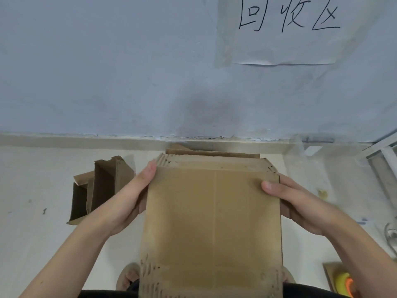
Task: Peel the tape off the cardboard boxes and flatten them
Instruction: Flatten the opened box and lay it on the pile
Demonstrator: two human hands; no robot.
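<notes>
A flat brown piece of cardboard [212,224] fills the middle and bottom of the frame. It looks like a box that is already squashed flat, and no tape shows on the side we see. The left hand [131,196] holds its left edge; the thumb lies along the side and the other fingers are hidden behind. The right hand [292,201] holds the right edge, with the thumb pressed on top and the other fingers curled under.

Just above it, by the foot of the wall, more flat cardboard [214,153] lies on the floor. That looks like a pile of finished ones.

At middle left, another box [96,188] stands on the floor [36,222] with its sides up. It is not flat yet, so I think that one is left to do.

At the upper right, a paper sign [285,31] with writing is taped to the wall. A foot in a sandal [128,276] peeks out at the bottom.
</notes>
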